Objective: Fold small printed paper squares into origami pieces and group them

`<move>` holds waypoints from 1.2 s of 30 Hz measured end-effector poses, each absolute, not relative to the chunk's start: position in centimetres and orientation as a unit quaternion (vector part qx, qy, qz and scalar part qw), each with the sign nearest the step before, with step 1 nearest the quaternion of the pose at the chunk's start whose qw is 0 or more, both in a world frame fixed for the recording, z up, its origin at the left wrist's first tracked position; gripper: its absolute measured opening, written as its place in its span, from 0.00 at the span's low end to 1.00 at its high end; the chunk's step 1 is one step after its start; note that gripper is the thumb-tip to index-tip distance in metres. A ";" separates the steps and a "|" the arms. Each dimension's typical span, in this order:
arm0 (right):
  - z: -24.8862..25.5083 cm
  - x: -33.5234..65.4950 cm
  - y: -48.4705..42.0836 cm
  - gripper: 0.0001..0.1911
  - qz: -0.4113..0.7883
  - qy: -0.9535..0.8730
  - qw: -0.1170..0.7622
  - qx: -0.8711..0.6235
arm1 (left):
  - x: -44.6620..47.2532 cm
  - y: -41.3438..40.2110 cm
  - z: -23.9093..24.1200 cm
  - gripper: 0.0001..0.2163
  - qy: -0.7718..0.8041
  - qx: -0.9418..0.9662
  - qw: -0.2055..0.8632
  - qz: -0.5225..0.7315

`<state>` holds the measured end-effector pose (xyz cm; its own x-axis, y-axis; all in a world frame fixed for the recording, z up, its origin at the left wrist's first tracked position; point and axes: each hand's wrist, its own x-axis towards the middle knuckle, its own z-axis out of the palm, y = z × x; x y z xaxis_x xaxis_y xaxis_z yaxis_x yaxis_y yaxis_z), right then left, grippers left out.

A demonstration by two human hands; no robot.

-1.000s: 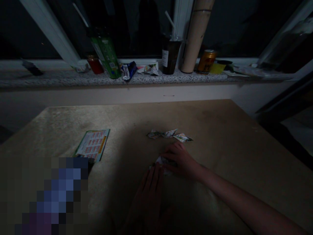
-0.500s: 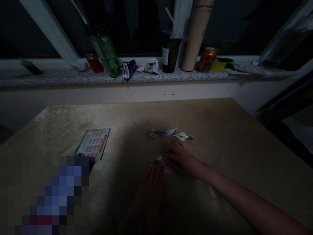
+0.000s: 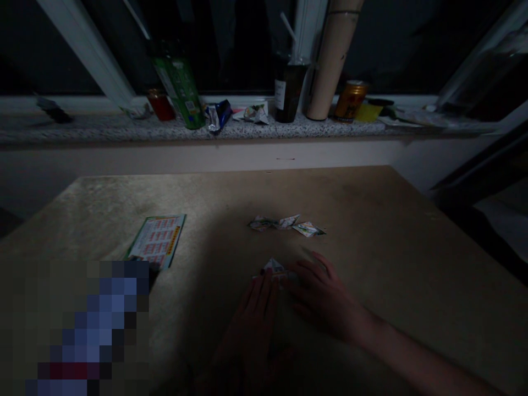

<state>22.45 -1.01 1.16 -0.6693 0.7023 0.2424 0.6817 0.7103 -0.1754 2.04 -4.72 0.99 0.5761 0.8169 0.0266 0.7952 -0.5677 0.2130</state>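
Note:
A small piece of folded printed paper lies on the table with its pointed tip facing away from me. My left hand rests flat over its near left part, fingers stretched out and pressing it down. At its right edge is my right hand, fingers spread and slightly bent, with the fingertips at or near the paper. The near part of the sheet is hidden under my hands. Just beyond lie several folded paper pieces in a row.
A printed card with red number grids lies on the table at left, beside a pixelated patch. On the granite windowsill stand a green container, a dark cup with a straw, a tall tube and an orange can.
My right hand has drawn back toward me and to the right, uncovering the paper's pointed tip. My left hand stays on the paper.

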 end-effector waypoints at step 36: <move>0.3 22.7 -1.1 0.09 -0.023 -0.874 0.248 -0.417 | 2.3 -4.8 1.3 0.40 0.459 0.885 0.058 0.054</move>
<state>22.66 -1.06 0.34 -0.5289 0.7176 0.4531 0.7404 0.6511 -0.1669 2.33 -4.82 1.30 0.5728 0.8186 0.0417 0.8060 -0.5718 0.1530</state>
